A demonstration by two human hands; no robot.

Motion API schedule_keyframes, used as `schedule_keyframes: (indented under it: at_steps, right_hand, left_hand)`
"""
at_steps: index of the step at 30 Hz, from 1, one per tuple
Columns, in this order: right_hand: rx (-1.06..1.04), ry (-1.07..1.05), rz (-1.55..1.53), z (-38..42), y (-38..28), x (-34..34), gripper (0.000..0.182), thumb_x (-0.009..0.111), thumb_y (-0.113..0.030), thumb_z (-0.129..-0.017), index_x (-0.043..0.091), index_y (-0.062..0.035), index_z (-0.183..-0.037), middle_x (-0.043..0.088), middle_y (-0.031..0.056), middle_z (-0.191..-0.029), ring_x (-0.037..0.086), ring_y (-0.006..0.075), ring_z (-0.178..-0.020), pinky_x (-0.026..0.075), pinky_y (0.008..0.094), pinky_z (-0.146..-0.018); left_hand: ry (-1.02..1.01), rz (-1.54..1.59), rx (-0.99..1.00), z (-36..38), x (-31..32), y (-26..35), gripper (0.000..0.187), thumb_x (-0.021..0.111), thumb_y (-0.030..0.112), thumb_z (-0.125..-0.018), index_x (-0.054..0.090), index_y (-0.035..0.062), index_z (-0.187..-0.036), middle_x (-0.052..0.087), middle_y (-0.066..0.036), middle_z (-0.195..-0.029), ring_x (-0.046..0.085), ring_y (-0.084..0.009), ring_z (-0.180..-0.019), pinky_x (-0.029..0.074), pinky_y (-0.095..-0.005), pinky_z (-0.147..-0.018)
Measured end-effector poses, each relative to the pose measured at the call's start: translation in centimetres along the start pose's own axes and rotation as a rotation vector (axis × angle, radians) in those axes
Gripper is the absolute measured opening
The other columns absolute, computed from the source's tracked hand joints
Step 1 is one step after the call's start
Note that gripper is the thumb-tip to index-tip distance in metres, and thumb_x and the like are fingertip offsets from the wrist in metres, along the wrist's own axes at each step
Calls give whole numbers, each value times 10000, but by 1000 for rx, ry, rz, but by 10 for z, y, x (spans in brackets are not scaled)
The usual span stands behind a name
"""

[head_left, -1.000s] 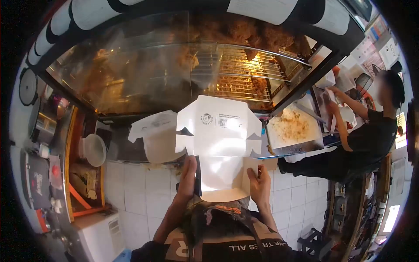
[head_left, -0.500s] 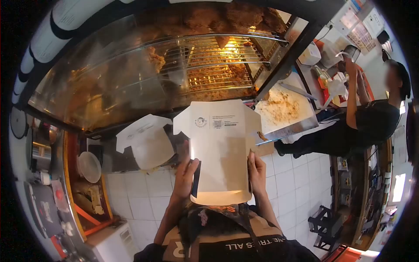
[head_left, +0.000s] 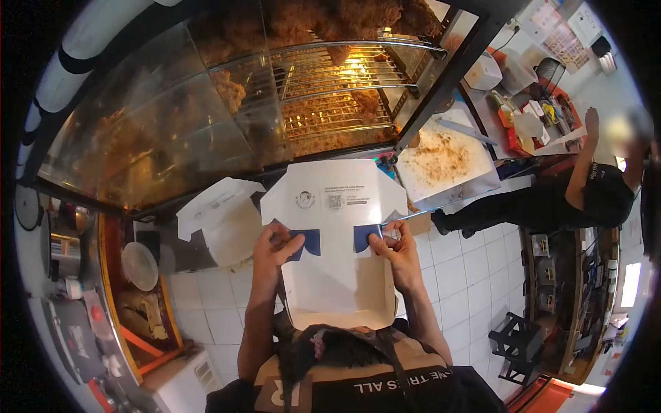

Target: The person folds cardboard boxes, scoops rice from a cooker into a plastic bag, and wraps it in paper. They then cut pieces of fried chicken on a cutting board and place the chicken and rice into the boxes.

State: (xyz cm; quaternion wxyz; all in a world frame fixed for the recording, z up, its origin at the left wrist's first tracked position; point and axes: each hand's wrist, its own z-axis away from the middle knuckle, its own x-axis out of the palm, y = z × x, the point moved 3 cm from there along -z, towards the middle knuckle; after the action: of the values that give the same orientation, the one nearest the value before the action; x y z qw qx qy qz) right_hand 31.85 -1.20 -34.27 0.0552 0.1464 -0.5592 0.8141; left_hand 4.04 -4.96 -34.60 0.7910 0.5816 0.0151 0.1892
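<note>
- White cardboard box (head_left: 334, 279) with printed lettering: positioned in mid-air in front of the person's black and tan apron (head_left: 320, 378), on the near side of the black-framed glass cabinet (head_left: 443, 93).
- Left hand (head_left: 270, 251): grasped the box at its left side, thumb on one small blue cardboard flap (head_left: 310, 242).
- Right hand (head_left: 404, 256): grasped the opposite side, thumb against the matching blue cardboard flap (head_left: 363, 237).
- Done: the near section stood as a shallow tray with raised walls; both blue flaps were turned inward.
- Not done: the flat white lid panel (head_left: 337, 182) was not folded over the tray, and the box was open.
- Orientation: long axis ran from apron towards cabinet; the lid panel pointed away from the person, its printed face in view.
- Adjacent: a second, partly folded white cardboard box (head_left: 227, 224) lay to the left.
</note>
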Motion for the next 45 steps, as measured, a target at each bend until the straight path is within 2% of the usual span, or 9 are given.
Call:
schedule_keyframes:
  at_steps: [10,18,20,21,24,27,33,37,45]
  right_hand:
    - [-221,-186,264,15,-53,-11,594,665,-162,-1011,338,-180,-1505,653,113,-1086,672,159,-879,622,362,-762]
    - [-52,-237,504,15,-61,-21,363,668,-178,-1014,531,-79,-1335,670,127,-1149,678,152,-862,600,318,-766]
    - [-107,-71,466,18,-62,-31,345,675,-193,-1014,569,-16,-1290,700,117,-1074,673,137,-868,581,301,-741]
    - [-135,70,416,23,-67,-32,326,688,-193,-1006,598,43,-1212,728,122,-955,683,133,-829,573,294,-707]
    - [-123,365,502,38,-73,-41,328,698,-197,-1000,606,58,-1184,733,128,-878,690,129,-773,562,284,-662]
    - [-132,372,465,45,-70,-24,315,706,-203,-995,611,59,-1142,730,112,-835,690,125,-728,547,271,-624]
    - [-302,185,308,54,-43,-18,182,616,-123,-1044,593,12,-1165,657,77,-1086,626,149,-1041,500,300,-917]
    - [-396,84,889,59,-48,2,276,739,-35,-884,646,-50,-1144,573,213,-1308,561,404,-1210,465,420,-1011]
    - [-296,138,747,71,-31,7,208,710,-40,-931,640,-22,-1126,646,137,-1138,634,276,-1037,507,356,-907]
  left_hand:
    - [-156,283,-306,-13,18,-40,594,476,515,-1071,588,1,-1349,688,-114,-1234,687,-150,-1057,572,-298,-865]
    - [-317,-2,-280,-36,42,-60,581,399,469,-1110,581,-19,-1366,675,-109,-1245,659,-163,-1111,523,-290,-933]
    - [-190,-177,88,-37,45,-52,536,418,409,-1113,552,-30,-1389,678,-117,-1237,661,-226,-1115,503,-295,-957]
    - [243,-656,508,-15,48,-22,546,578,392,-1045,540,-23,-1398,676,-147,-1238,658,-288,-1128,490,-316,-991]
    - [-255,-615,673,41,77,51,674,740,445,-936,543,-3,-1400,626,-187,-1340,609,-314,-1256,449,-419,-1093]
    - [-607,-690,452,71,104,48,708,876,334,-814,572,36,-1379,687,-205,-1248,704,-313,-1112,557,-387,-941]
    - [-454,-510,174,52,83,5,378,821,220,-876,655,13,-1145,743,-171,-989,737,-293,-889,562,-356,-784]
    - [-539,-598,102,58,86,11,362,793,210,-892,643,46,-1177,715,-191,-1077,691,-394,-959,538,-408,-859]
    - [-575,-721,268,65,79,4,386,831,291,-864,659,55,-1117,733,-174,-986,739,-323,-910,564,-388,-814]
